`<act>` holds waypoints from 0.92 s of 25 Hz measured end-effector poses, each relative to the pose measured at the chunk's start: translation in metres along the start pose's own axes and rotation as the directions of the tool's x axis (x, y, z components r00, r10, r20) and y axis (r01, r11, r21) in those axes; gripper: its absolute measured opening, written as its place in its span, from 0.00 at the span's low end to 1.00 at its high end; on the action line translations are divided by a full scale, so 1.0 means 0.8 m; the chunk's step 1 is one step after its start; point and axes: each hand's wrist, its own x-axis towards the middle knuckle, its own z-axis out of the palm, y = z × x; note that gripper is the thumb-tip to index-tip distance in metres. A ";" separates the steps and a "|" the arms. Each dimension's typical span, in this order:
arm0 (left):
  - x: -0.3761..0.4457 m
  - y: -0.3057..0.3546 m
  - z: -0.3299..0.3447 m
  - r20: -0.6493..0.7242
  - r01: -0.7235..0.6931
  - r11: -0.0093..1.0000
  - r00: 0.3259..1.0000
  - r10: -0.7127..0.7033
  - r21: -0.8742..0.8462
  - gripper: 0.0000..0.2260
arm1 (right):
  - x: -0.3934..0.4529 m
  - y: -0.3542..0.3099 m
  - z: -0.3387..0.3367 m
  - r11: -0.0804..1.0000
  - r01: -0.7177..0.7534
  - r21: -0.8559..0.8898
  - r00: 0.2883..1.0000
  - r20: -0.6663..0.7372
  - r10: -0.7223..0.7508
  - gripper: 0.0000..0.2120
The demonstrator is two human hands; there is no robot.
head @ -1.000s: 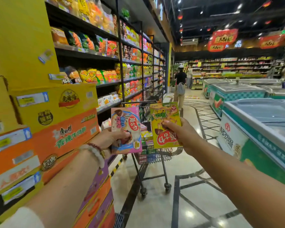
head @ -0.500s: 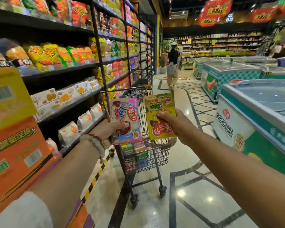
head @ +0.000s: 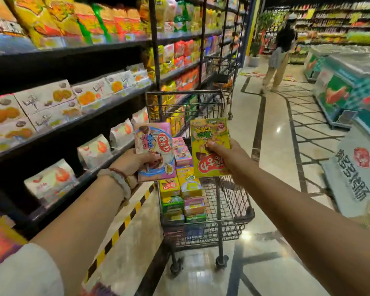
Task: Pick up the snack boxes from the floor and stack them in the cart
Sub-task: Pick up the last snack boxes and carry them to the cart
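Head view: left hand (head: 137, 162) grips pink box (head: 155, 151), right hand (head: 226, 153) grips yellow box (head: 209, 146), above cart (head: 241, 218); best lowered flat onto stacked boxes (head: 183, 195) along its left wall.

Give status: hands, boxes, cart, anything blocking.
Left hand grips pink box; right hand grips yellow box. Both held over cart, stacked boxes on its left side. Nothing blocking the drop.
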 end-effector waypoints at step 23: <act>0.310 -0.252 0.049 -0.310 0.280 0.333 0.950 0.041 0.900 0.22 | 0.353 0.301 0.031 0.747 -0.409 -0.523 0.907 -0.146 0.395 0.26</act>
